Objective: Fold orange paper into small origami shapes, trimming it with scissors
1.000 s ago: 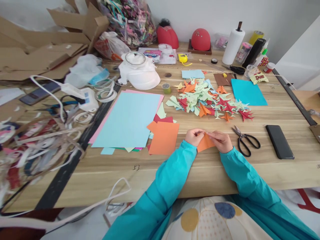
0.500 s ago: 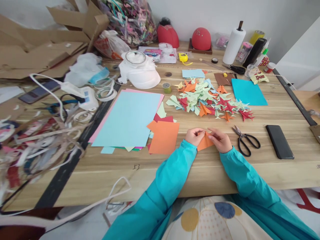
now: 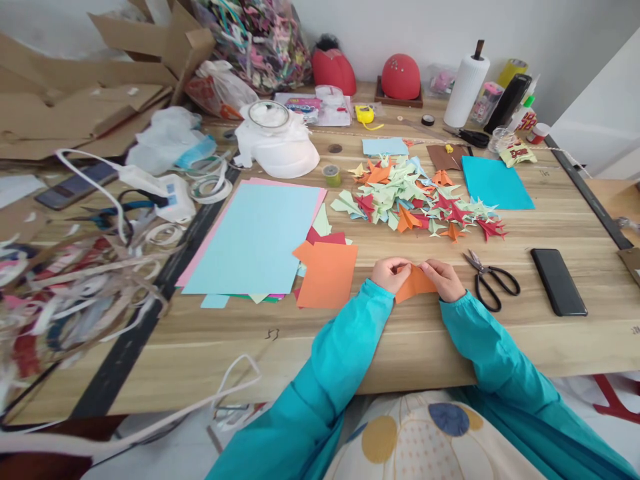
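Orange paper piece (image 3: 416, 287): partly folded, pinched from both sides and kept low at the near edge of the table (image 3: 410, 353). Whether it rests on the wood cannot be told.

Left hand (image 3: 391, 275): fingers curled, fingertips closed on the left upper edge of the piece. The wrist is laid on the table and the forearm is covered by a teal sleeve (image 3: 345, 347).

Right hand (image 3: 449, 280): thumb and fingers closed on the right upper edge, knuckles turned up. The fingertips of the two hands are brought near each other over the top of the fold.

Containers:
- Clear plastic bag (image 3: 260, 40) at the far left of the table, stuffed with coloured paper strips.
- Round clear-lidded container (image 3: 270, 115), set on a white moulded form; white contents are seen, their kind not told.
- Small glass jar (image 3: 499, 140) at the far right; contents not made out.

Labels:
- Printed pink-and-blue pack (image 3: 305, 107) behind the container; writing too small to be read.
- Snack packet (image 3: 517, 155) beside the jar; lettering not legible.

Other items:
- Light blue sheet stack (image 3: 260, 237), left of the hands.
- Pile of folded paper figures (image 3: 420, 200), beyond the hands.
- Turquoise sheet (image 3: 495, 183), right of the pile.
- Orange sheet (image 3: 327, 275), just left of the left hand.
- Black phone (image 3: 558, 281), face down, well right of the hands.
- Black scissors (image 3: 487, 280), closed, between right hand and phone.
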Tool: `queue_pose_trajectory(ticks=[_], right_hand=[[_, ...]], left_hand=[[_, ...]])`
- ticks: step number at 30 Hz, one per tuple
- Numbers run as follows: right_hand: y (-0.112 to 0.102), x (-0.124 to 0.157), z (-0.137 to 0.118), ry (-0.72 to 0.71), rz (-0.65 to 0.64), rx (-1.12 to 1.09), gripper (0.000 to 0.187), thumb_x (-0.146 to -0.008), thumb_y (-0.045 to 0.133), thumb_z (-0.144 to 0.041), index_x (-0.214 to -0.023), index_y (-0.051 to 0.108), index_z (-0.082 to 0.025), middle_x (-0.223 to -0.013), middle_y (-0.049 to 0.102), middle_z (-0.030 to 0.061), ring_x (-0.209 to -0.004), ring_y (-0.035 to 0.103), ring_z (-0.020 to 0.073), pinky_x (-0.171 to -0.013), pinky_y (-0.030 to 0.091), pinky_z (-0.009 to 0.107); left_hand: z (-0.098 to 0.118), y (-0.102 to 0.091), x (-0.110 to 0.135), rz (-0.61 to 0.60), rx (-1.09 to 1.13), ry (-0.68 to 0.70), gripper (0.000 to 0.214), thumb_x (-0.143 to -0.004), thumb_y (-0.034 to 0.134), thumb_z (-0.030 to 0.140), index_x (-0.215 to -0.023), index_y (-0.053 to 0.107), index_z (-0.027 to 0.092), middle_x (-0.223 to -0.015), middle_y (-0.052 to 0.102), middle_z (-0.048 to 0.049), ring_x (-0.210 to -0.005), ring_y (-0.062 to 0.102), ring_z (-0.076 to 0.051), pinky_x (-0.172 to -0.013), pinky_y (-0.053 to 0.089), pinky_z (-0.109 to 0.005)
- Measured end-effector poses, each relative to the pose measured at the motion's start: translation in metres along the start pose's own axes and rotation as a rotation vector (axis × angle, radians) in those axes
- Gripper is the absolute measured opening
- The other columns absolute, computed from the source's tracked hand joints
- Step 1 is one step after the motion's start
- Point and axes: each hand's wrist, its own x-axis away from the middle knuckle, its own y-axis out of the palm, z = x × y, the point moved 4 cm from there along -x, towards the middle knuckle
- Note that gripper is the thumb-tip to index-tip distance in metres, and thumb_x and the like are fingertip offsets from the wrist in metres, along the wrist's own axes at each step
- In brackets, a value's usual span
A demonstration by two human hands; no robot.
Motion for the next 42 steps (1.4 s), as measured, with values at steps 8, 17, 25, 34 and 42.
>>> queue_pose_trajectory(ticks=[8, 17, 25, 34, 42], right_hand=[[0.002, 0.001, -0.001, -0.002, -0.002, 0.007, 0.036, -0.070, 0.059, -0.052, -0.068, 0.061, -0.016, -0.058, 0.054, -0.0018, -0.056, 0.046, 0.0102, -0.054, 0.038, 0.023], [0.004, 0.000, 0.011, 0.062, -0.029, -0.063, 0.035, -0.064, 0.066, -0.049, -0.067, 0.060, -0.015, -0.058, 0.057, -0.0008, -0.052, 0.046, 0.0090, -0.049, 0.036, 0.023], [0.004, -0.001, 0.015, 0.080, -0.038, -0.068, 0.037, -0.059, 0.070, -0.049, -0.062, 0.056, -0.015, -0.054, 0.052, -0.0026, -0.049, 0.042, 0.0075, -0.046, 0.032, 0.022], [0.004, -0.001, 0.013, 0.088, -0.038, -0.082, 0.036, -0.061, 0.068, -0.049, -0.064, 0.057, -0.015, -0.057, 0.056, -0.0011, -0.051, 0.045, 0.0087, -0.048, 0.035, 0.023], [0.002, -0.003, 0.014, 0.069, -0.025, -0.084, 0.033, -0.062, 0.069, -0.047, -0.065, 0.059, -0.015, -0.058, 0.057, -0.0006, -0.053, 0.047, 0.0092, -0.050, 0.037, 0.023]], left_hand=[[0.001, 0.000, -0.001, -0.009, -0.033, 0.027, 0.012, -0.067, 0.059, 0.022, -0.067, 0.069, 0.015, -0.068, 0.069, -0.0054, -0.066, 0.062, -0.017, -0.061, 0.047, -0.027], [0.002, 0.000, -0.001, -0.019, -0.025, 0.013, 0.013, -0.067, 0.058, 0.023, -0.067, 0.068, 0.014, -0.071, 0.070, -0.0053, -0.070, 0.063, -0.017, -0.066, 0.049, -0.026], [0.001, 0.000, -0.001, -0.031, 0.001, -0.024, 0.013, -0.066, 0.059, 0.023, -0.067, 0.068, 0.014, -0.070, 0.069, -0.0057, -0.068, 0.062, -0.017, -0.063, 0.048, -0.026], [0.001, 0.000, -0.002, -0.066, 0.128, -0.093, 0.019, -0.063, 0.063, 0.031, -0.064, 0.067, 0.013, -0.060, 0.067, -0.0036, -0.056, 0.057, -0.013, -0.054, 0.043, -0.024], [-0.004, 0.002, -0.004, -0.086, 0.134, -0.077, 0.024, -0.061, 0.067, 0.037, -0.066, 0.068, 0.014, -0.061, 0.066, -0.0034, -0.057, 0.056, -0.013, -0.053, 0.041, -0.024]])
